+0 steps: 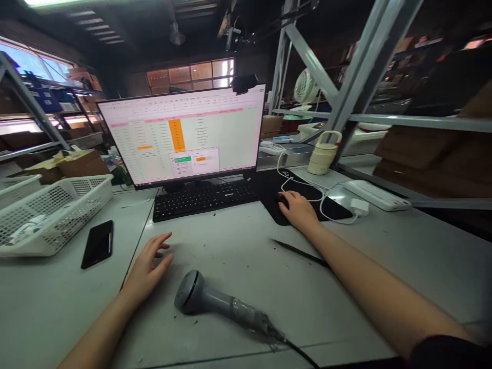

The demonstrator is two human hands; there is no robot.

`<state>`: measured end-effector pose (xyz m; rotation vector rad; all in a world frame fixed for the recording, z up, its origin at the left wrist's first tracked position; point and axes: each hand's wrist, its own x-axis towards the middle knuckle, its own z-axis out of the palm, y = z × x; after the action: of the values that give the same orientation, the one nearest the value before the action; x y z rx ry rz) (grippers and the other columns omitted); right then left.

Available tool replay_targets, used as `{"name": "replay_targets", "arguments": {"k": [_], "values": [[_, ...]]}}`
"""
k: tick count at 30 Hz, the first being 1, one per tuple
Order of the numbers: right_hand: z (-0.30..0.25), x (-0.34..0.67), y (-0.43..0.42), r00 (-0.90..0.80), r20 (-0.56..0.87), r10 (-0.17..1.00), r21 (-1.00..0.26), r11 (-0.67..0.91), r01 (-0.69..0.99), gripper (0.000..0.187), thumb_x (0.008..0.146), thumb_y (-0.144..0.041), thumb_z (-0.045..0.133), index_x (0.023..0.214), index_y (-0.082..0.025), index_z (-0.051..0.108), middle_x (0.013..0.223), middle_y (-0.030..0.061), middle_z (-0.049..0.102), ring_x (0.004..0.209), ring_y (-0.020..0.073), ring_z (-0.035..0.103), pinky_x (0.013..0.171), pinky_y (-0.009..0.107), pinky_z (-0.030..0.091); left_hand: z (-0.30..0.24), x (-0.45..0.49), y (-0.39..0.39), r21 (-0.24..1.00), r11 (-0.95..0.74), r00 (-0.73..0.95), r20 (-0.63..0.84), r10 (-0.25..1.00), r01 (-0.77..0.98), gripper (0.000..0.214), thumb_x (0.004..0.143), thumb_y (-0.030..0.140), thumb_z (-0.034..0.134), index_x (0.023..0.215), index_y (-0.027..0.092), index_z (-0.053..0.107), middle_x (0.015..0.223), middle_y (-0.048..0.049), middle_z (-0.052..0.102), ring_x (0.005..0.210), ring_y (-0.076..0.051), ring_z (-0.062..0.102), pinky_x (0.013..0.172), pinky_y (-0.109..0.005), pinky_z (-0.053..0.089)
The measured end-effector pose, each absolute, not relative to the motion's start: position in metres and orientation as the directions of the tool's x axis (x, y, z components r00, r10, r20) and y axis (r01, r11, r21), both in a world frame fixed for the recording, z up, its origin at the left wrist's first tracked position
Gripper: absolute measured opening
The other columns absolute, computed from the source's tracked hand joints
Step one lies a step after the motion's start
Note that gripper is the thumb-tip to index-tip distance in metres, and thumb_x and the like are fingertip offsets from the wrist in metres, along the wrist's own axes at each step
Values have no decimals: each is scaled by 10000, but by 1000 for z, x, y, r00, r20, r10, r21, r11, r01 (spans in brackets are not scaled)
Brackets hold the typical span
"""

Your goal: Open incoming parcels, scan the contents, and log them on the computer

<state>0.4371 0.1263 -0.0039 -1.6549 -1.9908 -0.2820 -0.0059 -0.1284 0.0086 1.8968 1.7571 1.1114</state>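
Note:
My right hand (298, 209) lies curled over a dark computer mouse (282, 200) on a black mouse pad (269, 187). My left hand (148, 266) rests on the grey table with fingers loosely apart, holding nothing. Just to its right lies a grey handheld barcode scanner (215, 302), its handle wrapped in clear tape. A black keyboard (203, 197) sits in front of a monitor (184, 133) showing a spreadsheet.
A black phone (98, 243) lies face down at the left, beside a white plastic basket (54, 210). A white charger and cable (357, 206), a white power strip (374, 195) and a cream flask (325, 152) stand at the right. Metal shelving rises behind.

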Motion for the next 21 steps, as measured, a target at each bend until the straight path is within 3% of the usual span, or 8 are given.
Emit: {"name": "replay_targets", "arguments": {"k": [4,7,10,16,21], "values": [[-8,439,131,-130,517,846,-159,243,957,433,955,-339,501,1325,-175,657,1328,163,640,1084,339,640,926,479,527,12,-5,-129,702,-213,-66,347,936,679,374,958,373,567,1322,287,588,1391,-90,546,1174,-229,627,917,-376,564],[-6,439,130,-131,496,858,-169,244,955,446,956,-365,501,1340,-189,646,1340,158,631,1109,341,630,927,476,525,15,-4,-129,683,-208,-75,360,930,700,193,930,409,590,941,232,667,1342,-98,578,1193,-265,615,931,-406,550],[-5,438,128,-126,480,868,-180,238,955,456,952,-371,499,1347,-190,639,1343,162,624,1104,342,625,920,481,523,20,-3,-130,655,-190,-95,373,923,732,322,920,457,584,711,213,592,1240,-97,623,1181,-286,615,995,-454,508],[-8,439,131,-141,507,850,-163,256,953,429,938,-373,491,1281,-190,673,1324,151,632,1082,326,620,910,457,513,24,-2,-132,650,-191,-120,403,907,736,348,958,460,514,728,217,609,1187,-93,640,1157,-274,626,992,-447,498],[-10,440,132,-153,500,852,-159,263,952,418,939,-374,478,1253,-185,680,1336,146,631,1117,333,608,928,463,503,20,-4,-130,671,-221,-114,417,902,708,237,948,418,544,926,235,694,1239,-103,622,1183,-264,616,910,-393,541]]}}
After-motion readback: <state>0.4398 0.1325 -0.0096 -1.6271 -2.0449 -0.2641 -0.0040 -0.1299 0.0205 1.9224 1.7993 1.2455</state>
